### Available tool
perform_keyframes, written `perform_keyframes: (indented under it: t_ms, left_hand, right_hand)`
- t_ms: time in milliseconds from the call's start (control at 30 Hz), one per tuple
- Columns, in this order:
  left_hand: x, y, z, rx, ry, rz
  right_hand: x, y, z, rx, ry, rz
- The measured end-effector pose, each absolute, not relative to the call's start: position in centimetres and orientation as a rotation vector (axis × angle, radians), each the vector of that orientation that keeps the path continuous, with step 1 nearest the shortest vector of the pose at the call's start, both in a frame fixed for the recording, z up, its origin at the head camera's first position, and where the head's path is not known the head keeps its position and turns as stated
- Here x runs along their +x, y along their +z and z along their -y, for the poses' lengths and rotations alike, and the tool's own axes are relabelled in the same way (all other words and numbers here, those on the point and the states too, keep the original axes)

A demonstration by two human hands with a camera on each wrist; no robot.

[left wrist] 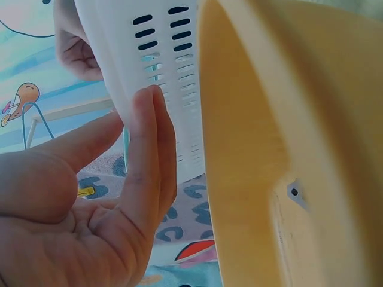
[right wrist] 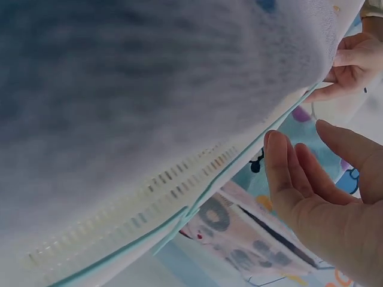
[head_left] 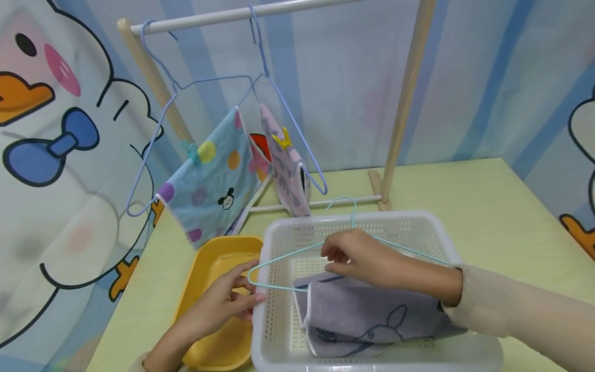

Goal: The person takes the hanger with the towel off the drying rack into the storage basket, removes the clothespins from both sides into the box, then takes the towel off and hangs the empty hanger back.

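A mint-green hanger (head_left: pixel 279 257) lies across the white basket (head_left: pixel 432 232), its hook standing up at the far side. Over its lower bar drapes a grey-purple towel (head_left: pixel 362 310) with a blue line drawing. At the basket's left rim, my left hand (head_left: pixel 218 299) holds the hanger's left corner between thumb and fingers; the left wrist view has those fingers (left wrist: pixel 140 155) along the basket's outer wall. My right hand (head_left: pixel 360 256) hovers over the hanger's middle, above the towel. In the right wrist view its thumb and fingers (right wrist: pixel 278 164) stand apart with nothing between them.
A yellow tray (head_left: pixel 218 343) stands against the basket's left side. Behind rises a drying rack with a white rail (head_left: pixel 200 20) and wooden posts. Two blue hangers hang there; a dotted blue towel (head_left: pixel 209 181) and a pink patterned towel (head_left: pixel 283 170) are clipped on.
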State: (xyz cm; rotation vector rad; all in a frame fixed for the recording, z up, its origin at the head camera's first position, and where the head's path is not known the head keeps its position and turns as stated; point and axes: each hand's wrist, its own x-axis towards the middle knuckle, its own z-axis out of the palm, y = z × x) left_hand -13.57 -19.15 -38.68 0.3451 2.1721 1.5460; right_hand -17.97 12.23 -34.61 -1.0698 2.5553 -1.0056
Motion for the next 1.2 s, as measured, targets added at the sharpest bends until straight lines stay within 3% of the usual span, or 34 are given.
perform_keyframes:
  t_ms: [1200]
  left_hand:
    - [-13.6, -38.6, 19.4, 0.380, 1.515, -2.190]
  right_hand:
    - [-18.5, -35.1, -22.7, -0.816, -0.989, -2.798]
